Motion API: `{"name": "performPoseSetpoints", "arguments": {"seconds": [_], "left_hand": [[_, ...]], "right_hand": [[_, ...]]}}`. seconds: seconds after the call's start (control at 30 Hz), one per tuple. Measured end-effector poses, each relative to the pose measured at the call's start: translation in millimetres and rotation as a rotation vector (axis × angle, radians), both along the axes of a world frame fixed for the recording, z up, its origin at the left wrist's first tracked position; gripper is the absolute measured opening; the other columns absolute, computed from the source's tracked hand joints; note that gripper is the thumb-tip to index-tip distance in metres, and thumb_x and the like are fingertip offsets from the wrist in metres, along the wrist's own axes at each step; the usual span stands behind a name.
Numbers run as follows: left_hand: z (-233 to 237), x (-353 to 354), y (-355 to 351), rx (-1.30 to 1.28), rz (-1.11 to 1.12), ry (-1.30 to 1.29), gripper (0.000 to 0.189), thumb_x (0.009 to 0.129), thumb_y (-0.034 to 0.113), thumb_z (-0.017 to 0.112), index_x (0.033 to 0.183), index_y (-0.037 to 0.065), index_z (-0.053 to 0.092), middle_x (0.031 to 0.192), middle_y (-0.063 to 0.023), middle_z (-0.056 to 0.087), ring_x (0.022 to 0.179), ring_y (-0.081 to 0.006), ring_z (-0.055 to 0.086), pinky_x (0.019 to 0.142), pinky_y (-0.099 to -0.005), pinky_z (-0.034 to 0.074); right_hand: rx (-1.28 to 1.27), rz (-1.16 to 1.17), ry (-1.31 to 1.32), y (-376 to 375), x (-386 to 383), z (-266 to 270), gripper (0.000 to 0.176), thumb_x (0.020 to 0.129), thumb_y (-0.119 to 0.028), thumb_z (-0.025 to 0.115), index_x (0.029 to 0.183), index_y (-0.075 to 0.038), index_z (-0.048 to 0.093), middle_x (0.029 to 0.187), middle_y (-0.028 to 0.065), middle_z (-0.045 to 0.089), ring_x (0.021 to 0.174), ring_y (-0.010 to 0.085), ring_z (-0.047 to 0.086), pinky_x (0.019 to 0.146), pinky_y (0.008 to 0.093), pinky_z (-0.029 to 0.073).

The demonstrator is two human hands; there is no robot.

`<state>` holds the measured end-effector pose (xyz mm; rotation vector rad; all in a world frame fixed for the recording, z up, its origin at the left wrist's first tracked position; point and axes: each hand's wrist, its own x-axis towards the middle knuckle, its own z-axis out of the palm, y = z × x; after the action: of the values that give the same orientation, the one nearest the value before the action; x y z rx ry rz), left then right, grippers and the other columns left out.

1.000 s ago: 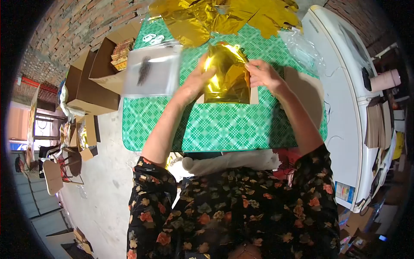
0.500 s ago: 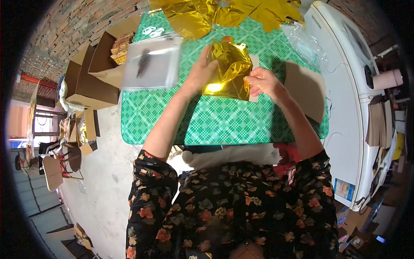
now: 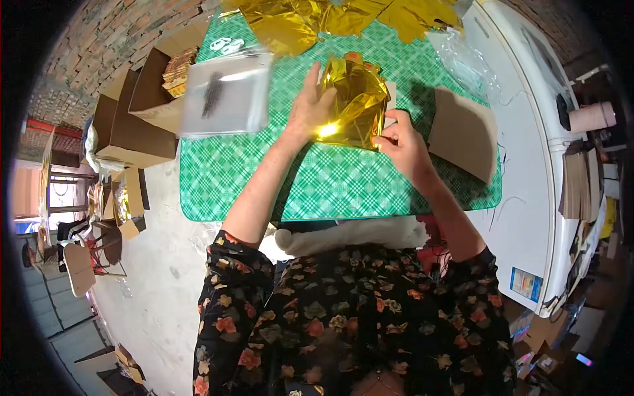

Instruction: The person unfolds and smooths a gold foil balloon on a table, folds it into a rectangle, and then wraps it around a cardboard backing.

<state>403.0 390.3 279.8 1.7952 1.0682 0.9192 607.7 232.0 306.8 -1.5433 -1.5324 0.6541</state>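
Observation:
A folded piece of shiny gold foil [image 3: 356, 109] lies on the green checked tabletop [image 3: 330, 191], with a strip of pale card [image 3: 391, 94] showing at its right edge. My left hand [image 3: 309, 111] rests along the foil's left side, fingers stretched out and thumb spread over its surface. At the lower right corner, my right hand [image 3: 404, 145] pinches the foil's edge between thumb and curled fingers. Small red and gold shapes [image 3: 355, 58] stick out past the foil's top edge.
Clear plastic sleeves [image 3: 224, 96] lie at the left, beside cardboard boxes [image 3: 135, 125]. Gold foil sheets [image 3: 343, 16] cover the far edge. A brown cardboard piece [image 3: 463, 132] and clear plastic [image 3: 469, 63] lie at the right, by a white fridge [image 3: 528, 185].
My right hand has moved down slightly to the foil's lower right corner, its fingers more curled. The left hand's fingers are straighter and more spread. The whole view has shifted a little.

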Motion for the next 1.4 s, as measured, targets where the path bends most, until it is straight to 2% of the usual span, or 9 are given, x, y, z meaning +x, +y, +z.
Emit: {"name": "performPoseSetpoints", "arguments": {"seconds": [0.17, 0.33, 0.43, 0.73, 0.83, 1.03, 1.13, 1.23, 1.4], "left_hand": [[-11, 5, 1, 0.135, 0.049, 0.002, 0.072, 0.103, 0.014, 0.066, 0.164, 0.010, 0.029, 0.118, -0.0170, 0.072, 0.098, -0.0182, 0.067, 0.087, -0.0328, 0.055], [15, 6, -17, 0.102, 0.096, 0.054, 0.070, 0.100, 0.018, 0.070, 0.162, 0.017, 0.038, 0.112, -0.0187, 0.073, 0.094, -0.0246, 0.070, 0.087, -0.0371, 0.056], [32, 6, -27, 0.058, 0.067, 0.085, 0.067, 0.099, 0.021, 0.065, 0.158, 0.007, 0.037, 0.113, -0.0246, 0.073, 0.100, -0.0388, 0.072, 0.089, -0.0442, 0.056], [29, 6, -27, 0.081, 0.099, 0.072, 0.063, 0.100, 0.019, 0.063, 0.157, 0.008, 0.039, 0.111, -0.0251, 0.073, 0.094, -0.0377, 0.072, 0.084, -0.0446, 0.056], [13, 7, -21, 0.193, 0.138, 0.039, 0.064, 0.102, 0.019, 0.067, 0.159, 0.015, 0.040, 0.115, -0.0206, 0.073, 0.093, -0.0313, 0.072, 0.085, -0.0405, 0.057], [15, 8, -24, 0.229, 0.167, 0.045, 0.062, 0.100, 0.015, 0.064, 0.156, 0.006, 0.040, 0.105, -0.0251, 0.073, 0.092, -0.0389, 0.072, 0.083, -0.0449, 0.056], [31, 9, -31, 0.060, 0.177, 0.033, 0.063, 0.101, 0.015, 0.067, 0.158, 0.012, 0.039, 0.113, -0.0199, 0.072, 0.097, -0.0324, 0.072, 0.085, -0.0414, 0.057], [16, 11, -24, 0.300, 0.184, -0.020, 0.060, 0.099, 0.009, 0.064, 0.154, 0.005, 0.041, 0.100, -0.0247, 0.073, 0.082, -0.0410, 0.071, 0.077, -0.0455, 0.057], [29, 6, -23, 0.241, 0.192, 0.050, 0.063, 0.096, 0.009, 0.067, 0.153, 0.001, 0.042, 0.108, -0.0258, 0.072, 0.093, -0.0424, 0.070, 0.084, -0.0480, 0.056]], "right_hand": [[0.065, -0.066, -0.088, -16, -14, -1, 0.052, 0.088, -0.007, 0.078, 0.129, 0.003, 0.048, 0.085, 0.0145, 0.071, 0.079, 0.0292, 0.073, 0.073, 0.0389, 0.057], [0.132, -0.150, -0.031, -18, -24, -10, 0.050, 0.086, -0.005, 0.078, 0.127, 0.002, 0.050, 0.080, 0.0124, 0.068, 0.075, 0.0295, 0.069, 0.070, 0.0411, 0.054], [0.162, -0.201, -0.031, -18, -30, -18, 0.048, 0.085, -0.004, 0.078, 0.124, 0.003, 0.052, 0.076, 0.0117, 0.066, 0.072, 0.0312, 0.066, 0.069, 0.0435, 0.052], [0.166, -0.215, -0.177, -14, -34, -7, 0.043, 0.086, -0.003, 0.075, 0.121, 0.003, 0.052, 0.077, 0.0168, 0.066, 0.073, 0.0387, 0.066, 0.070, 0.0476, 0.052], [0.109, -0.230, -0.217, -11, -36, 0, 0.043, 0.086, -0.003, 0.075, 0.121, 0.002, 0.051, 0.078, 0.0193, 0.067, 0.075, 0.0422, 0.067, 0.070, 0.0494, 0.053], [0.040, -0.240, -0.321, -6, -35, 0, 0.045, 0.085, -0.008, 0.078, 0.120, 0.001, 0.051, 0.082, 0.0230, 0.069, 0.079, 0.0459, 0.068, 0.072, 0.0522, 0.055], [0.029, -0.243, -0.387, -3, -34, -3, 0.046, 0.084, -0.011, 0.079, 0.119, 0.001, 0.052, 0.084, 0.0233, 0.070, 0.081, 0.0457, 0.069, 0.075, 0.0536, 0.054], [0.024, -0.246, -0.420, -3, -34, -5, 0.045, 0.085, -0.012, 0.079, 0.118, 0.001, 0.052, 0.086, 0.0233, 0.070, 0.083, 0.0455, 0.069, 0.077, 0.0543, 0.054], [0.012, -0.240, -0.452, -3, -34, -2, 0.043, 0.085, -0.013, 0.079, 0.116, 0.001, 0.053, 0.086, 0.0234, 0.070, 0.083, 0.0454, 0.069, 0.077, 0.0544, 0.054]]}}
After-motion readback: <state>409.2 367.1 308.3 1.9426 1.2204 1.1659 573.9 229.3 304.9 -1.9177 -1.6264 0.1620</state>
